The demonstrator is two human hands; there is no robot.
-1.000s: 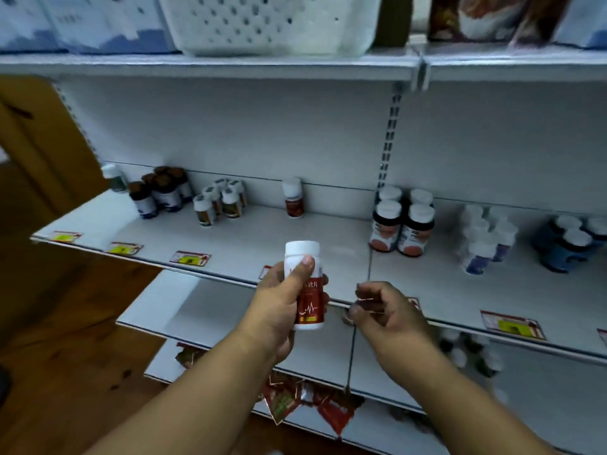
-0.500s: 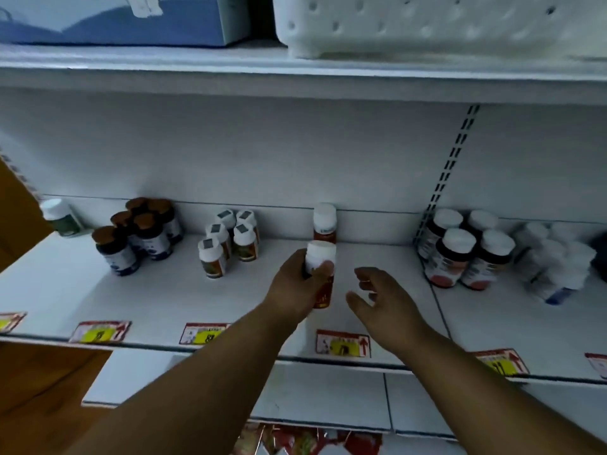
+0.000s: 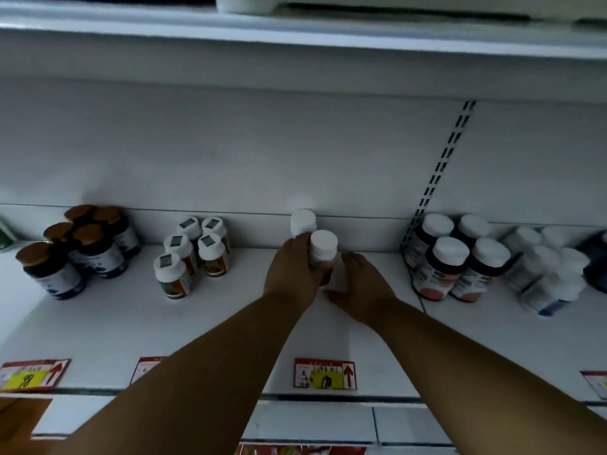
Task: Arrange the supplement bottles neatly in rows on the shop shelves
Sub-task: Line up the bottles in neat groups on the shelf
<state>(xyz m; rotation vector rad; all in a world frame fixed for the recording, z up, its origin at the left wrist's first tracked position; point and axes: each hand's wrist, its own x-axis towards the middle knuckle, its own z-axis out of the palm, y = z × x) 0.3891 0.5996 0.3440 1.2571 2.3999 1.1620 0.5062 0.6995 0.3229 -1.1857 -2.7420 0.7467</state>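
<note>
My left hand [image 3: 292,270] is wrapped around a white-capped bottle with a red label [image 3: 323,249], upright on the white shelf [image 3: 230,323]. A matching white-capped bottle [image 3: 302,221] stands right behind it against the back wall. My right hand [image 3: 361,287] rests on the shelf just right of the held bottle, fingers apart, holding nothing.
Brown-capped dark bottles [image 3: 82,244] cluster at the left, small white-capped bottles [image 3: 190,251] beside them. Larger dark bottles with white caps [image 3: 456,257] and pale bottles [image 3: 545,264] stand to the right. Price tags [image 3: 325,377] line the shelf edge. Another shelf [image 3: 295,37] hangs overhead.
My left hand has carried the red-label bottle forward from in front of the shelf and onto it, in front of the matching bottle. My right hand followed alongside. The view has moved closer.
</note>
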